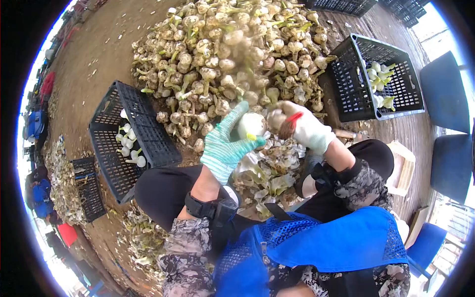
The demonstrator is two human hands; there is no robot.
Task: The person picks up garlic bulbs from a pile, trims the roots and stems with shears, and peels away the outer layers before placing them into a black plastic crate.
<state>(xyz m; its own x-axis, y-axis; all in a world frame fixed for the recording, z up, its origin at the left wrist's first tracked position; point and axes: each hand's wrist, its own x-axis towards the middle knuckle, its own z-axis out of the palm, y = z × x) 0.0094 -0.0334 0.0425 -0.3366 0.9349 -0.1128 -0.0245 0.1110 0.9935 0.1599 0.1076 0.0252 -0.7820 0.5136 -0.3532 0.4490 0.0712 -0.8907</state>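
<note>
The left hand [220,148], in a green-and-white glove, is partly open, thumb and fingers making a V around a whitish bulb [251,125] near the middle of the frame. The right hand [310,129], in a paler glove, is curled around a red item [295,117], perhaps a handle; blur hides how tightly the fingers close and what the brownish part below it is.

The bulb lies between the two hands, directly against the left fingers and just left of the right fingertips, so the left hand is nearer. A yellow-green stub shows at its lower edge, which suggests that its long axis runs roughly up and down the frame, though its far end is hard to make out.

Below the hands lies a loose heap of papery peelings [277,180], between the person's bent legs. Above them, a large pile of unpeeled bulbs [198,59] spreads to the top of the frame.

At left, a tilted black crate [154,129] holds a few clean white bulbs [129,136] with short stems. At upper right, another black crate [347,81] holds a small cluster of white bulbs with green stems [380,75]. A third crate [90,190] sits at lower left, beside more scraps.
</note>
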